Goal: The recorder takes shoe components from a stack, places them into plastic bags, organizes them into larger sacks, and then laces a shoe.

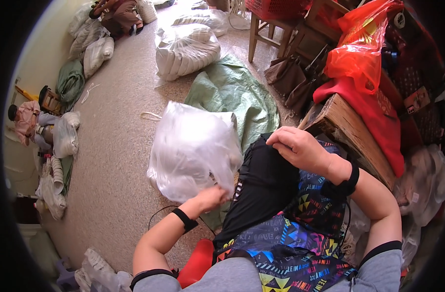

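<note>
My left hand (210,198) grips the lower edge of a large clear plastic bag (191,148) that hangs in front of me, bulging and half see-through. My right hand (296,146) pinches the top edge of a black cloth (261,187) that lies across my lap. Under the cloth I wear a dark apron with bright triangle patterns (300,233). Black bands sit on both wrists.
A green tarp (232,90) lies on the speckled floor beyond the bag. Full clear sacks (186,48) stand further back. A wooden stool (271,29), an orange plastic bag (361,48), red cloth and a cardboard box (346,129) crowd the right. Two people sit at the far left.
</note>
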The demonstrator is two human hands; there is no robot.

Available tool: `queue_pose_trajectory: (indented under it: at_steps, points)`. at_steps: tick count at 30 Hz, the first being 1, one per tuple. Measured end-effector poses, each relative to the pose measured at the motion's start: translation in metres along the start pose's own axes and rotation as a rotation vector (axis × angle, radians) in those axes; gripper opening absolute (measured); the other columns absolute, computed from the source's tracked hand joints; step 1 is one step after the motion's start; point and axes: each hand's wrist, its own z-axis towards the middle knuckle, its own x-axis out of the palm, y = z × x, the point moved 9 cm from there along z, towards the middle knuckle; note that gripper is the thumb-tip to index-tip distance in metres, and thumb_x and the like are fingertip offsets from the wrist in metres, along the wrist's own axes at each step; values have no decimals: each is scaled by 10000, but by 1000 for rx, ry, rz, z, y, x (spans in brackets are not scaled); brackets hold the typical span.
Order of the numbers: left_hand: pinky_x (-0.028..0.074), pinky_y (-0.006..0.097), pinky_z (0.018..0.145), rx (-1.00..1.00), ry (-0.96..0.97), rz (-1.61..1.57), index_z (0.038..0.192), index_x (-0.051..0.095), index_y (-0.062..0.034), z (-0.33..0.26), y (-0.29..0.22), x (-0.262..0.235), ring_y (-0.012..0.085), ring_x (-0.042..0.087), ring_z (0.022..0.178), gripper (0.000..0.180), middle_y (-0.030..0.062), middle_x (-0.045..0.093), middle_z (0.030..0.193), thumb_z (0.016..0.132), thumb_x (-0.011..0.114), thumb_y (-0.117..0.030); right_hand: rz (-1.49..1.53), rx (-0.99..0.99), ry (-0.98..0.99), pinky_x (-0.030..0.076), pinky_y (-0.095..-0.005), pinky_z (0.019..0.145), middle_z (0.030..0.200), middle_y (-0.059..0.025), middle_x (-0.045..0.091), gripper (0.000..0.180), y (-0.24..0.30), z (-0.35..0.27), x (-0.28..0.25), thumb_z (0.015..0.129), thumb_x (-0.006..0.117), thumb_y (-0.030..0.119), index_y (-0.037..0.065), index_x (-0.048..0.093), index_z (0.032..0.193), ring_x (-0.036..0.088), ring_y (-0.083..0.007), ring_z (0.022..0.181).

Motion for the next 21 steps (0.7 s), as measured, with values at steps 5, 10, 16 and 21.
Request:
queue_pose_trajectory:
  at_steps: [5,10,16,21]
  points:
    - [477,436,845,-432,-211,-490,1142,570,-31,-3,83,-13,390,588,915,323,214,598,1020,872,560,-209,-49,-69,7,509,-363,752,865,-113,619,79,6,-5,3,808,598,43,28,618,883,613,-297,850]
    - [428,447,946,-152,-697,8,1244,509,-50,7,63,-102,414,508,1078,481,249,512,1197,820,653,-226,-81,-182,109,491,-354,780,912,-76,633,143,23,2,23,784,637,50,64,625,926,611,-255,888]
    - [403,466,981,80,-506,221,1273,509,-78,55,-14,-106,422,466,1143,567,237,508,1224,772,676,-283,-250,-394,280,469,-364,799,939,-69,613,199,52,14,97,762,651,169,72,612,931,582,-238,981]
    - [429,460,946,428,-410,80,1211,534,-83,66,-79,-98,359,509,1113,425,185,550,1183,818,609,-226,-397,-197,532,453,-404,906,1080,-131,602,348,6,29,138,823,610,279,21,571,1054,588,-311,1008]
